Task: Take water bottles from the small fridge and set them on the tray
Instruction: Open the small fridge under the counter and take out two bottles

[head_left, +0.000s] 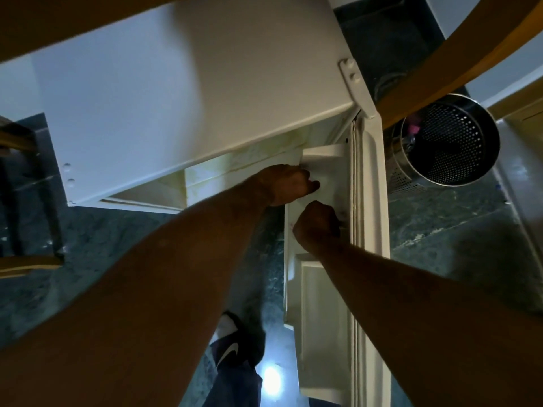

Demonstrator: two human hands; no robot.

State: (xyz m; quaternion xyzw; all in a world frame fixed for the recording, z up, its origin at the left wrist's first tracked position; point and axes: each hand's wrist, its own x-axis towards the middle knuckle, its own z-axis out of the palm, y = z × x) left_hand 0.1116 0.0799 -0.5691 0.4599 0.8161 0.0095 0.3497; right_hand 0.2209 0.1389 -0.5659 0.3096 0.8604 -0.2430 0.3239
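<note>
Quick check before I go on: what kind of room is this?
Probably a home kitchen or dining corner. A small white fridge stands with its door open on a dark stone floor, a perforated metal bin beside it. Both hands are at the door shelves.

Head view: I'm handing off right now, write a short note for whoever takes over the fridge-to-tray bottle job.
Left hand: curled at the upper door shelf of the open fridge door; what it grips is hidden.
Right hand: closed fist just below, against the door's inner side; contents not visible.
Small fridge: door swung open to the right, seen from above.
Bottles: none clearly visible. Tray: out of view.
Done: door open, both hands at the door shelves.
Left: lift bottles out, find the tray, set them on it. A perforated metal bin stands right of the door.
</note>
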